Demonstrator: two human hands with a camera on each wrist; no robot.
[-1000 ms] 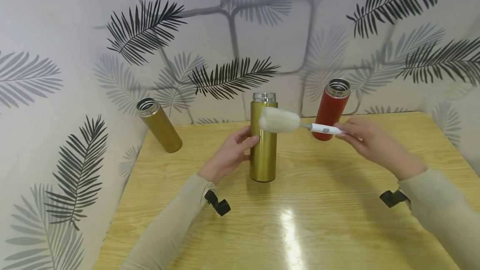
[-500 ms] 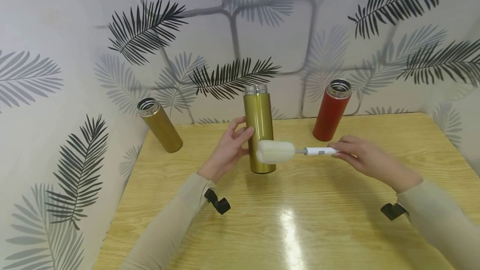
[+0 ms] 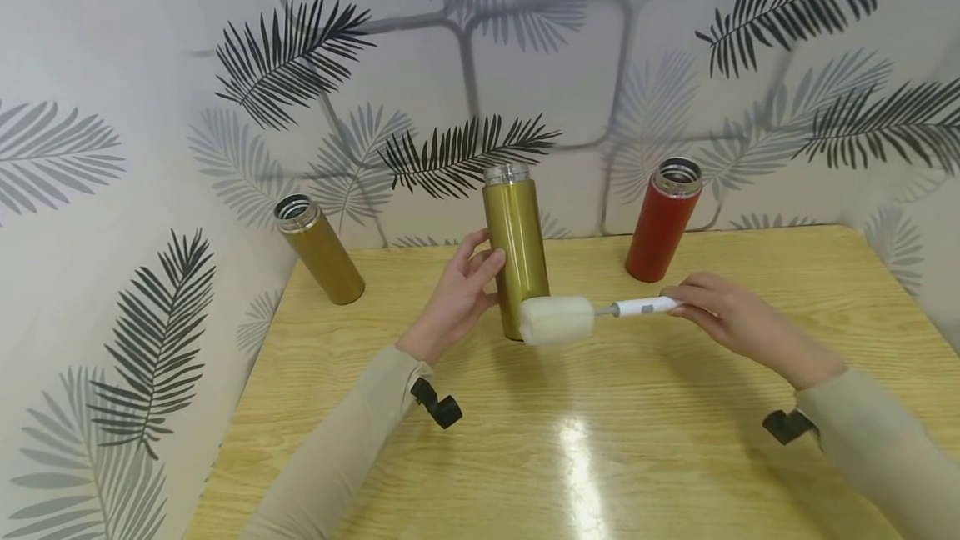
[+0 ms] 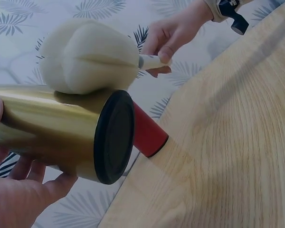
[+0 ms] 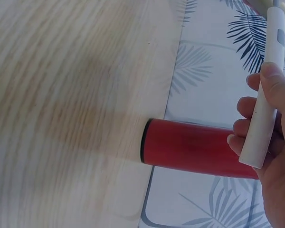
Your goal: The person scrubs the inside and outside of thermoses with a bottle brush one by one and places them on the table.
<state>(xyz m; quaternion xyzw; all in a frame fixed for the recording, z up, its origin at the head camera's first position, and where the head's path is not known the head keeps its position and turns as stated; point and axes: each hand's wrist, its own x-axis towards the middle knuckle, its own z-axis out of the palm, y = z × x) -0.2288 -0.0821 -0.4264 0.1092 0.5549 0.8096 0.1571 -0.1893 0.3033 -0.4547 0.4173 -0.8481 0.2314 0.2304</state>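
Note:
In the head view, my left hand [image 3: 463, 290] grips a tall yellow-green thermos bottle [image 3: 516, 232] around its side. The bottle leans slightly left, its steel neck bare of a lid. My right hand [image 3: 731, 319] holds a sponge bottle brush [image 3: 557, 321] by its slim white handle [image 3: 645, 307]. The cream sponge head lies across the lower side of the bottle. From the left wrist, the bottle's black base [image 4: 115, 137] faces the camera, lifted over the table, with the sponge [image 4: 88, 59] against its wall. In the right wrist view, thumb and fingers wrap the handle [image 5: 262, 123].
A red thermos bottle [image 3: 663, 223] stands lidless at the table's back right. A smaller gold bottle [image 3: 321, 252], also lidless, stands at the back left. The wooden table [image 3: 420, 473] meets a leaf-patterned wall [image 3: 525, 90] behind them.
The sponge brush has moved down along the bottle from near its top to near its base. My left hand has raised the bottle a little and tilted it left.

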